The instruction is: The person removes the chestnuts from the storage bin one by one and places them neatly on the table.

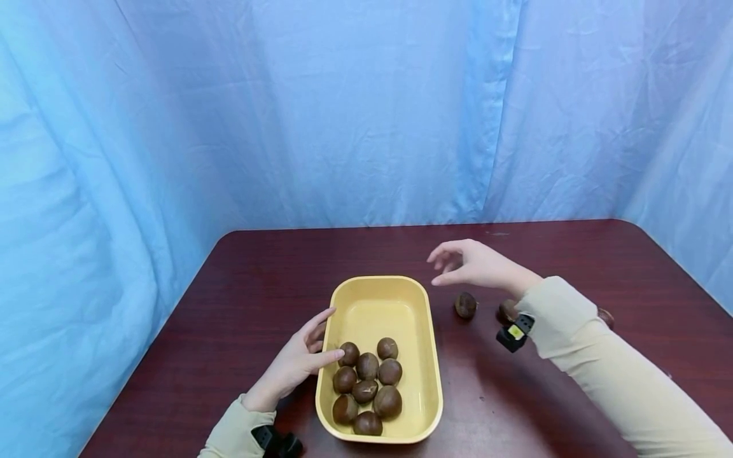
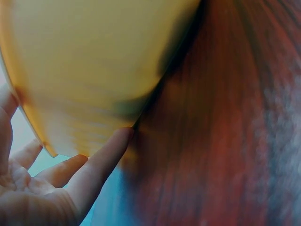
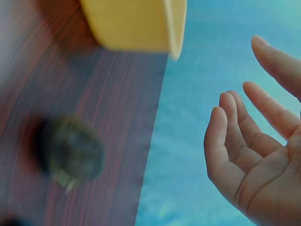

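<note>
A yellow rectangular tray stands mid-table, with several brown chestnuts grouped at its near end. My left hand holds the tray's left side, thumb over the rim and fingers along the outer wall. In the left wrist view, those fingers touch the outside of the tray. Beyond the tray's far right corner, my right hand hovers in the air with loosely bent fingers and nothing in it. Just below that hand, a single chestnut lies on the table; it shows blurred in the right wrist view.
Another chestnut sits partly behind the right wrist, and one more peeks out past the right sleeve. The dark red wooden table has light blue curtains hanging behind it and at its sides.
</note>
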A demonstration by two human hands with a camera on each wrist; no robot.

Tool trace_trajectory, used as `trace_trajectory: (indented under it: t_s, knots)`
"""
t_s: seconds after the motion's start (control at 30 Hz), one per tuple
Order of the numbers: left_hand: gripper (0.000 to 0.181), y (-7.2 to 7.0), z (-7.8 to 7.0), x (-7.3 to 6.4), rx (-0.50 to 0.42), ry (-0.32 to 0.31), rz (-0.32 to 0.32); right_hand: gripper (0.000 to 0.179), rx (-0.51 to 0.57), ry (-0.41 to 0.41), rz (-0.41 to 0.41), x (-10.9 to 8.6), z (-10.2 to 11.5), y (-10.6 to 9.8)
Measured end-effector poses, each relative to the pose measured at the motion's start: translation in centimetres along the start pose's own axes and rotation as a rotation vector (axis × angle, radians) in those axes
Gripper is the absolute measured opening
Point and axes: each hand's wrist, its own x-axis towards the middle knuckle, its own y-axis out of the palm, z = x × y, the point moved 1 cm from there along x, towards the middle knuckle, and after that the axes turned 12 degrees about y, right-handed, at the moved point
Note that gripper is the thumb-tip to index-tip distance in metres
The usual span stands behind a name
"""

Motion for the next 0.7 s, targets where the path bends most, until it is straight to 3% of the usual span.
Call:
trace_trajectory:
  t_s: [0.43,0.7]
  knots:
    - [0.078,-0.2,0.0,0.0,-0.004,-0.001,0.004,0.034,0.045,-0.081,0.097,2.4,5.5,3.9]
    - [0.078,-0.2,0.0,-0.1,-0.008,-0.003,0.006,0.039,0.034,-0.121,0.159,3.5,7.3,6.6]
